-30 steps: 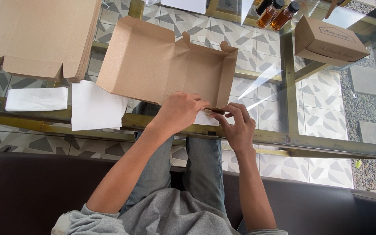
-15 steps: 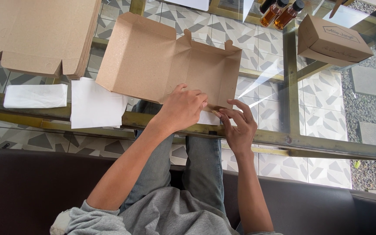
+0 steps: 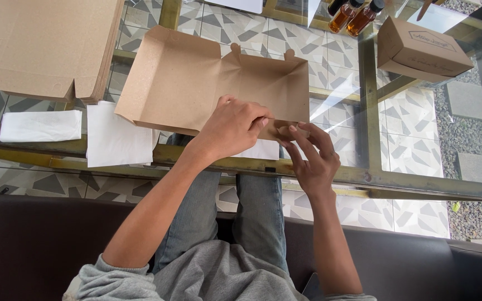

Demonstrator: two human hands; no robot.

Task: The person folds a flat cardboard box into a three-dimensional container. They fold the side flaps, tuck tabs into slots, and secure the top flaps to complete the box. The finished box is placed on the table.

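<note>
Head view — flat carton (image 3: pixel 196 83) under left hand (image 3: pixel 232 128), right hand (image 3: pixel 313 159).

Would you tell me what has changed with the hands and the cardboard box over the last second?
The right hand has opened and slid back from the brown box's near wall, only fingertips touching. The left hand stays pressed on that wall. The flat cardboard stack, white papers and closed box have not moved.

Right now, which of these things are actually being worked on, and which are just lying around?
In hand: flat box, its near flap, left hand, right hand.

Lying about: cardboard stack, white papers, closed box, bottles.
</note>
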